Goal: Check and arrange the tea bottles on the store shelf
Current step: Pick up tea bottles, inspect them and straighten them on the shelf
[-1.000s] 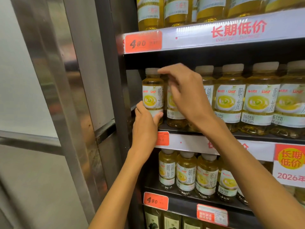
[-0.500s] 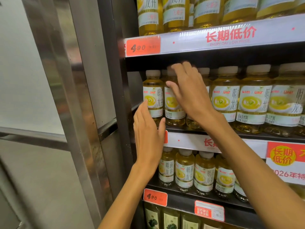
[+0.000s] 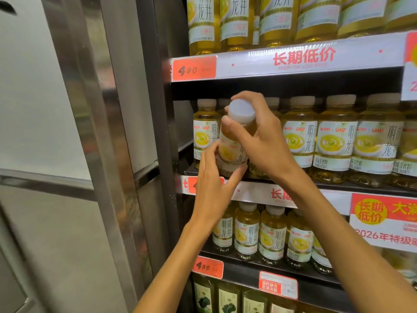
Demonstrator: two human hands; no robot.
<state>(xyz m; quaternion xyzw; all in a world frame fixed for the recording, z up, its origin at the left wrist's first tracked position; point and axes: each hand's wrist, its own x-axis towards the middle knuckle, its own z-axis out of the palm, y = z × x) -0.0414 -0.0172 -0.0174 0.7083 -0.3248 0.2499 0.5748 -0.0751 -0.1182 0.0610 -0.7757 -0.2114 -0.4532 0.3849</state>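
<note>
**Head view: one tea bottle tilted out of the shelf row, both hands on it**

Head camera looks at a store shelf (image 3: pixel 316 62) with several levels, each one filled with clear plastic bottles of yellow-gold tea. The bottles have white caps and white labels with a picture of a cup.

The held tea bottle (image 3: pixel 233 147) is in front of the middle level, near its left end, pulled out from the row. Its long axis is tilted: the white cap (image 3: pixel 241 111) leans toward the camera and a little to the right, and the bottom points back and down to the shelf edge. It is full of the same yellow tea.

The right hand (image 3: pixel 266 141) grips the upper part, fingers curled around the neck just under the cap. The left hand (image 3: pixel 212 188) holds the bottom part, with fingers on the left side and the thumb under the base.

Just left of it, the leftmost bottle (image 3: pixel 204 132) stands upright. To the right, the row of bottles (image 3: pixel 352 141) also stands upright, labels facing forward. An orange price tag (image 3: pixel 194 68) reads 4.90.
</note>
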